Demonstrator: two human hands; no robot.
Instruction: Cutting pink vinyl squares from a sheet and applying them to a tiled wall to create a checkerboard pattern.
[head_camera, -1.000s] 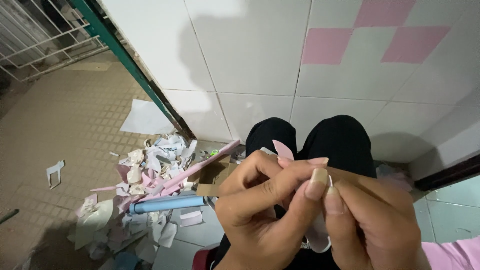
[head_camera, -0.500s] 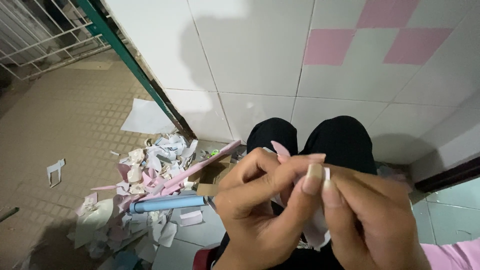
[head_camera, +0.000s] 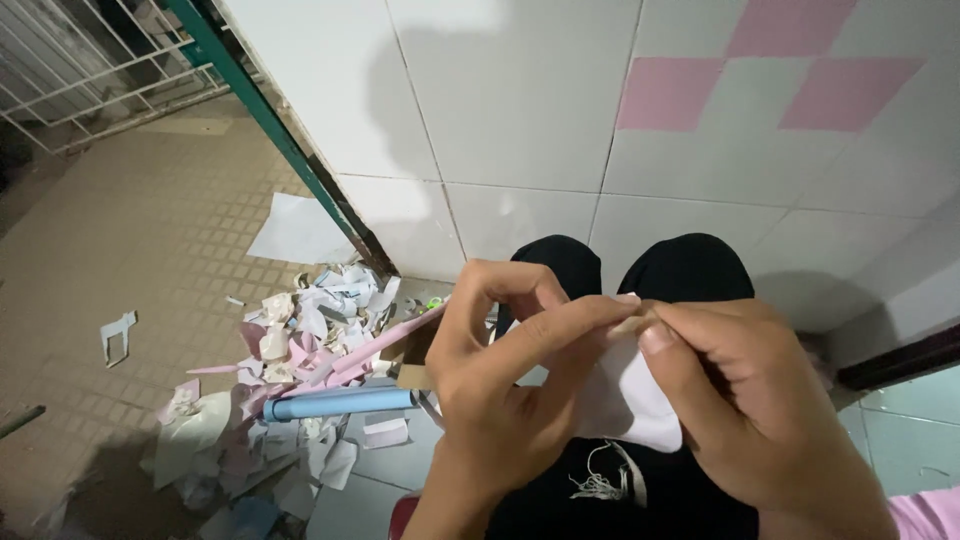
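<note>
So way off to the left of the white paper piece (head_camera: 630, 400) that both hands are working on, there's a stray paper scrap (head_camera: 117, 335) lying alone on the tan floor (head_camera: 130, 230); closer in, still left of that piece, sits a messy scrap pile (head_camera: 290, 380) of white, pink and blue offcuts, with a rolled blue paper tube (head_camera: 340, 403) and a long pink strip (head_camera: 385, 340) lying across it; a flat white sheet (head_camera: 297, 228) lies on the floor up and left of the piece, near the green door frame (head_camera: 270, 130); then the left hand (head_camera: 500, 400) has its fingers curled in and closed, thumb and forefinger pinching the top edge of the piece; the piece itself hangs between the two hands over the black trousers (head_camera: 690, 270), right in front of the tiled wall (head_camera: 560, 120); the right hand (head_camera: 760, 400) pinches the same top edge from the other side, fingertips (head_camera: 655, 335) nearly touching the left ones; what could go wrong, I reckon: both grips are bunched on one tiny spot, so a tug in opposite directions could rip the thin paper crooked; it could also slip out and drop into that pile to the left, where it'd be a pain to find among lookalike scraps; a hard pinch may crease it too.
</note>
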